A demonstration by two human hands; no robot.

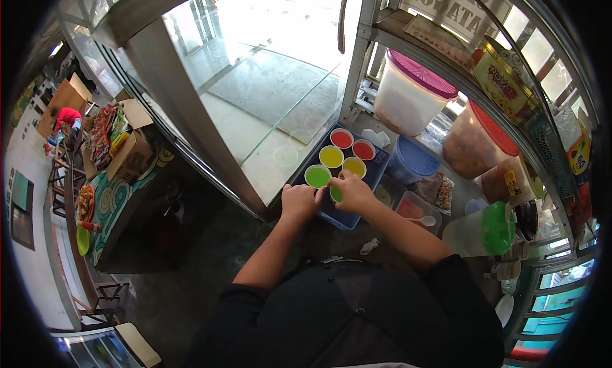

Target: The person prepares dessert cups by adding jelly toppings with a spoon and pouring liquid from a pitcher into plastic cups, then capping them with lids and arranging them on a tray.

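Note:
A blue tray [346,221] holds cups in pairs: red [342,138] and red [364,150] at the far end, yellow [331,156] and yellow [354,168] in the middle, green [317,176] and green [336,193] nearest me. My left hand [301,201] is at the near side of the left green cup, its fingers bent together against the rim. My right hand [354,192] reaches over the right green cup and partly covers it, with its fingertips pinched at the rim.
Right of the tray stand a blue-lidded tub [413,159], a container with red contents and a spoon [417,213], and a green-lidded jug [472,231]. Large lidded tubs [408,100] line the shelf behind. A glass case [274,100] is ahead; a person in red [65,117] is far left.

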